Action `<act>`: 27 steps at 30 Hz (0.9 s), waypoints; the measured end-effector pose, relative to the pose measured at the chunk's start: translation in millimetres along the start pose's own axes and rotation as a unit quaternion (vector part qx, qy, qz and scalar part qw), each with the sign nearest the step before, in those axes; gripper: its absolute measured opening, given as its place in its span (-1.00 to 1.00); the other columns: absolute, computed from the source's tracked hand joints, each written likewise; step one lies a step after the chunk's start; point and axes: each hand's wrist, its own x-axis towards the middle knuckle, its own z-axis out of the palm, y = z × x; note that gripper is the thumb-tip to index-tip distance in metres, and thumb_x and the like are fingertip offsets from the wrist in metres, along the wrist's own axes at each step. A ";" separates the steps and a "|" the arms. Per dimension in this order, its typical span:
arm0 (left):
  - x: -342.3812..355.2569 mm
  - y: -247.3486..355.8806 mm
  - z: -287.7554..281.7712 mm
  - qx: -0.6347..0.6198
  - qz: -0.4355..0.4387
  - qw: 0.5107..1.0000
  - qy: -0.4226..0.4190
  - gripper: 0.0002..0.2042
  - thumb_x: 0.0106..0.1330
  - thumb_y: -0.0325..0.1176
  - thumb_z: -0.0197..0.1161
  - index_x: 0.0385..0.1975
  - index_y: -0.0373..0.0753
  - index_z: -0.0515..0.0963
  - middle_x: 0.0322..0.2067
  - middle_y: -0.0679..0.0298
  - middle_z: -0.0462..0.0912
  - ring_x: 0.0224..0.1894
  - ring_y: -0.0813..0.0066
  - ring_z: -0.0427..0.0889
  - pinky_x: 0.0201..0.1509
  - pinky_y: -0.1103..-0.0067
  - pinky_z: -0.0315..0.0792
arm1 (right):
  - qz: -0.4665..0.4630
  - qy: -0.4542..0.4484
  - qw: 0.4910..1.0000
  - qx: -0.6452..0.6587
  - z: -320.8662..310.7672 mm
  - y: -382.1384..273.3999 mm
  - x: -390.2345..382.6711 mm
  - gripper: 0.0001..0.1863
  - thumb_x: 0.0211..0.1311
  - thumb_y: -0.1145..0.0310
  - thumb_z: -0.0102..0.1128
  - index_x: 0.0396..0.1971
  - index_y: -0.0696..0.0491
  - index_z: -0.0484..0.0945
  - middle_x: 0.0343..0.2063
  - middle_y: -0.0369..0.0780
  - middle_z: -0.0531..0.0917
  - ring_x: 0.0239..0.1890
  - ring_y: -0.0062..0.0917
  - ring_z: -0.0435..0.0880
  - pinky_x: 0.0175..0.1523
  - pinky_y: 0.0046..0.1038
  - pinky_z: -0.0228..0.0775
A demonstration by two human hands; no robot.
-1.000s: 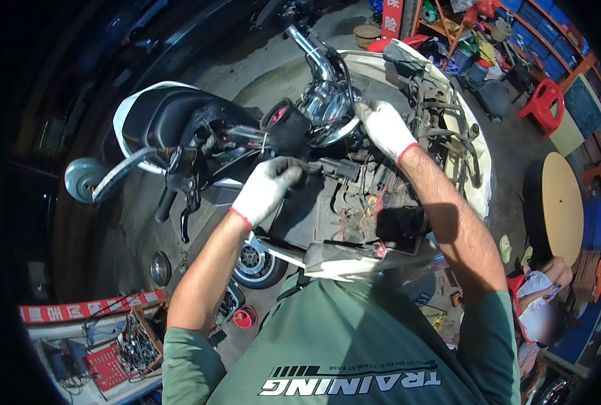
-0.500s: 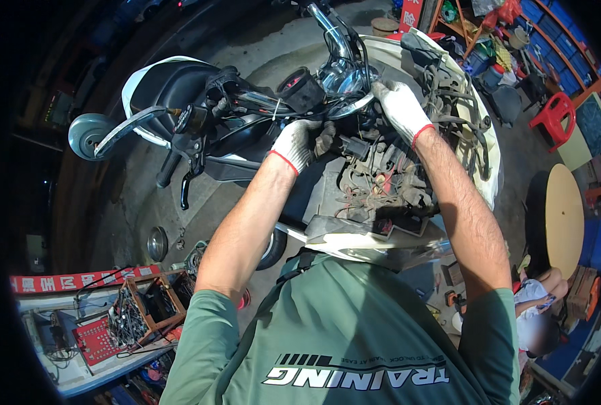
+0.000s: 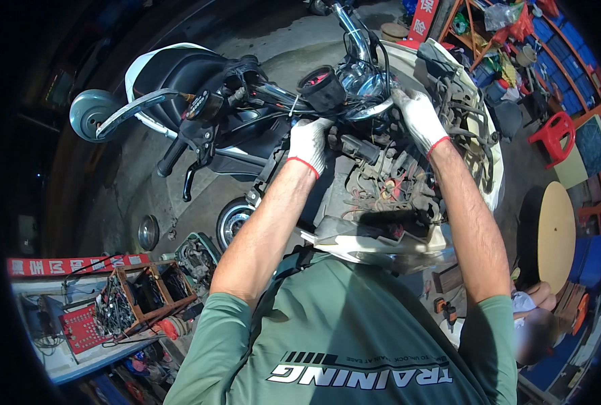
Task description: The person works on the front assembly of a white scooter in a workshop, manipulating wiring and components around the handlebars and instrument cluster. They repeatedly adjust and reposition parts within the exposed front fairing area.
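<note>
Scooter front end with its cover off, centre of view: left hand [image 3: 308, 143], white glove with red cuff, has its grip closed around a dark boxy part [image 3: 354, 146] just below the handlebar [image 3: 273, 93], amid exposed wiring [image 3: 388, 189]. Right hand [image 3: 420, 119], same glove, lies curled over the wiring at the right of the chrome headlight ring [image 3: 368, 91]; whether its grip holds anything, cannot tell. Wooden tool tray [image 3: 142, 293] sits near left; red stool [image 3: 554, 138] far right.
</note>
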 end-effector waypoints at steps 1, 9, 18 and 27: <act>4.9 -0.3 -1.5 -0.025 -0.023 0.999 -0.007 -0.89 0.36 -0.58 0.18 -0.38 -0.25 0.40 -0.53 0.23 0.51 -0.62 0.53 0.46 -0.58 0.59 0.37 | -0.003 0.005 1.000 -0.010 0.3 -0.6 0.7 -0.59 0.52 0.17 0.06 -0.13 0.30 0.60 -0.36 -0.14 0.64 -0.29 -0.52 0.51 -0.14 -0.38 0.37; 2.6 -9.3 22.5 -0.031 0.051 0.995 0.082 -0.84 0.30 -0.61 0.17 -0.52 -0.23 0.48 -0.62 0.35 0.44 -0.68 0.56 0.34 -0.61 0.57 0.24 | 0.012 0.004 1.000 -0.027 1.9 -0.4 0.1 -0.66 0.59 0.19 0.00 -0.23 0.16 0.59 -0.51 -0.37 0.53 -0.47 -0.74 0.39 -0.39 -0.56 0.23; 9.0 -26.5 18.4 0.081 0.130 0.978 0.140 -0.83 0.18 -0.59 0.35 -0.52 -0.23 0.47 -0.52 0.41 0.46 -0.50 0.65 0.33 -0.46 0.55 0.22 | -0.064 0.053 0.991 -0.105 3.5 -12.3 -15.4 -0.54 0.51 0.12 0.04 -0.39 0.27 0.55 -0.55 0.00 0.58 -0.44 -0.24 0.58 -0.23 -0.21 0.40; 12.0 -16.1 4.8 0.190 0.211 0.952 0.112 -0.95 0.25 -0.56 0.31 -0.34 -0.33 0.57 -0.41 0.32 0.62 -0.40 0.66 0.48 -0.35 0.61 0.38 | -0.012 0.007 0.994 -0.106 2.5 -25.2 -21.4 -0.55 0.47 0.13 0.10 -0.24 0.34 0.56 -0.47 -0.02 0.61 -0.34 -0.44 0.54 -0.16 -0.25 0.41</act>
